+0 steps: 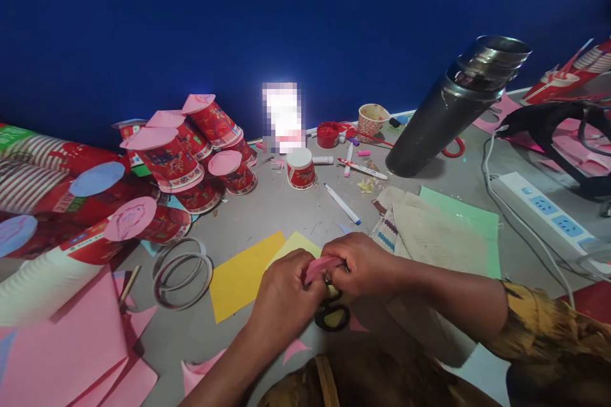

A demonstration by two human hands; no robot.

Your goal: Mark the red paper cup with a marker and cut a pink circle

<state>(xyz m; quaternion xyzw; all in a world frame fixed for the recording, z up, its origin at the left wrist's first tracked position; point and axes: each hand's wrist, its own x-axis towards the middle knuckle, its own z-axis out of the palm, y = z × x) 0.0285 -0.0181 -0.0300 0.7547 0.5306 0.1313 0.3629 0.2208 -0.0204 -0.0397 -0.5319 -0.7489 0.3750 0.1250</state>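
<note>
A small folded piece of pink paper (321,267) is pinched between my two hands over the front of the table. My left hand (285,291) is closed on its left side. On the right side, my right hand (359,264) is closed on the same paper, fingers curled. Just below them show the black handles of scissors (333,318); whether a hand touches them I cannot tell, and their blades are hidden. Yellow paper (243,276) lies flat beyond my left hand. Pink paper scraps (296,350) are scattered close to me.
Red paper cups (165,162) with paper discs stand stacked at left. Tape rings (182,275) lie nearer. Several markers (342,203) and a small tub (301,169) sit mid-table. At right are a black flask (439,121), a cloth (424,235) and a power strip (548,213).
</note>
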